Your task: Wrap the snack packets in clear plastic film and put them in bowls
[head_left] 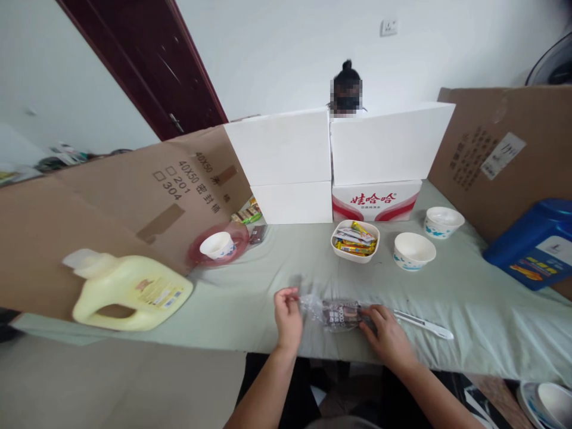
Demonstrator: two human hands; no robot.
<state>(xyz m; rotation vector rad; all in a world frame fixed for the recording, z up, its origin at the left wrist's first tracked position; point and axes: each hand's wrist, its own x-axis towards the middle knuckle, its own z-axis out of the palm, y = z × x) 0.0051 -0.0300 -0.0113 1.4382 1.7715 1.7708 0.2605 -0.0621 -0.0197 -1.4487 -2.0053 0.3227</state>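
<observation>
A dark brown packet (342,314) with light print lies at the table's front, inside a clear plastic wrapper (311,307). My left hand (288,316) pinches the loose left end of this wrapper between thumb and fingers. At the packet's right end, my right hand (388,336) grips it with thumb and fingers, covering that end. A slim white tool (429,326), perhaps a knife, lies just right of my right hand. Beyond the packet stands a white bowl (356,256) of colourful small sachets (356,239).
Two paper bowls (414,251) (444,223) stand at right, near a blue jug (536,244). A yellow jug (134,292) lies left; a pink plate (241,241) holds another paper bowl (217,245). White boxes (290,149) and cardboard (192,185) enclose the table. A person's head (347,89) shows behind.
</observation>
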